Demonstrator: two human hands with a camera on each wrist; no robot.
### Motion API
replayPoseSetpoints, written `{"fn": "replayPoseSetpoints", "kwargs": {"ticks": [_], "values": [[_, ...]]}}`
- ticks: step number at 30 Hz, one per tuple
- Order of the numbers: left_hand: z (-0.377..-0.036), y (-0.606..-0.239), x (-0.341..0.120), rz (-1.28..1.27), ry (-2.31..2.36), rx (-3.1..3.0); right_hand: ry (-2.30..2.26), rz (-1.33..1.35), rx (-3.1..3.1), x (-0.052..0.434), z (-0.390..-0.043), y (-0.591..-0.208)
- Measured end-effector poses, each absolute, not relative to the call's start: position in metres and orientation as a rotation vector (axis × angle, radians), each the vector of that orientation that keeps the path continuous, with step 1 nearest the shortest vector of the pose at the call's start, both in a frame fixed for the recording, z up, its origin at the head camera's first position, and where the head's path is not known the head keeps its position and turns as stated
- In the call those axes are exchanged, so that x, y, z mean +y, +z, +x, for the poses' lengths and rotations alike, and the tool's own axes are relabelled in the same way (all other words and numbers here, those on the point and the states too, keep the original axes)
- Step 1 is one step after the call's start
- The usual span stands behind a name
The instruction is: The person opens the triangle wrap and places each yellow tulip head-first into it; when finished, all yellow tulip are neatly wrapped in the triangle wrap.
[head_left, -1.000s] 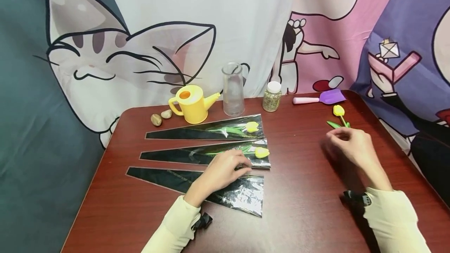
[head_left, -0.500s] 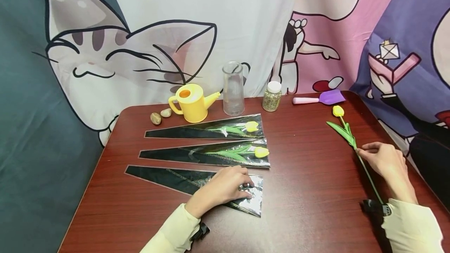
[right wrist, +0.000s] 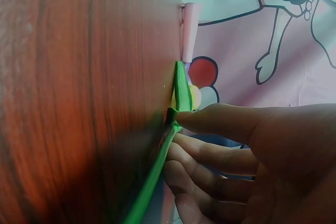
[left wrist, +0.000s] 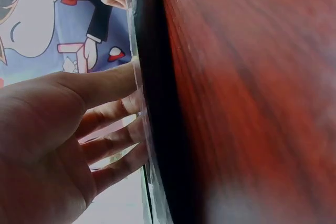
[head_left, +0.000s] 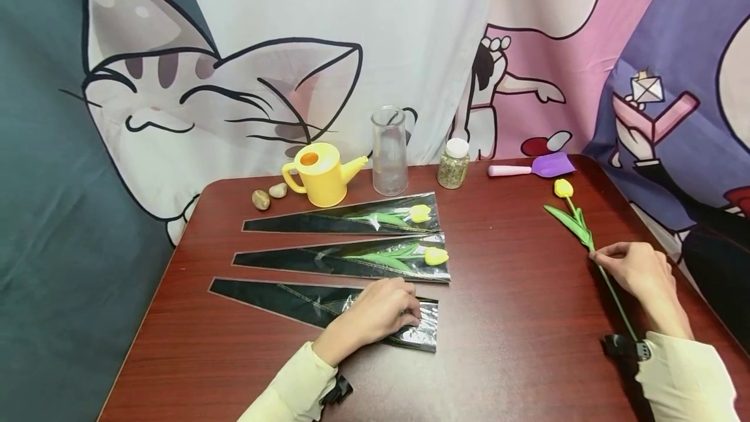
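My left hand (head_left: pixel 381 308) is on the nearest black-backed clear flower sleeve (head_left: pixel 263 296), close to its wide end. In the left wrist view, thumb and fingers (left wrist: pixel 107 85) squeeze the clear film of that sleeve. At the right, my right hand (head_left: pixel 641 275) pinches the green stem of an artificial yellow tulip (head_left: pixel 564 189) just below its leaves. The right wrist view shows thumb and forefinger meeting at the stem (right wrist: pixel 152 179). Two more sleeves, an upper one (head_left: pixel 305 221) and a middle one (head_left: pixel 281 259), lie farther back, each with a yellow tulip inside.
Along the back stand a yellow watering can (head_left: pixel 325 178), a ribbed glass vase (head_left: pixel 389 155) and a white-lidded jar (head_left: pixel 454 165). Two stones (head_left: pixel 261 199) lie left of the can. A purple shovel (head_left: pixel 551 165) with a pink handle lies behind the held tulip.
My right hand has moved toward me and right, from beside the tulip's leaves to a pinch on its stem. My left hand moved nearer onto the front sleeve, whose wide end is now narrower.
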State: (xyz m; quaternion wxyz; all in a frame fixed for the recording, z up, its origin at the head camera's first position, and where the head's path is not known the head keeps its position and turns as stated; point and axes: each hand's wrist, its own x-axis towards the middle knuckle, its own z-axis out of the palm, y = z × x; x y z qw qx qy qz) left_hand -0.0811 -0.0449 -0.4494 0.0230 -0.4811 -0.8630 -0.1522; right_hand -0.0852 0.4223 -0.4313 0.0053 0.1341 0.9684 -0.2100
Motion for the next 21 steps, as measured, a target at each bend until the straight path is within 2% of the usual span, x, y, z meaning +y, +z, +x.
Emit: {"fn": "replayPoseSetpoints", "kwargs": {"ticks": [21], "values": [[-0.0813,-0.4403,-0.0401,-1.44,-0.522,-2.595,-0.716,0.383,2.989,0.4294,-0.087,-0.4317]]}}
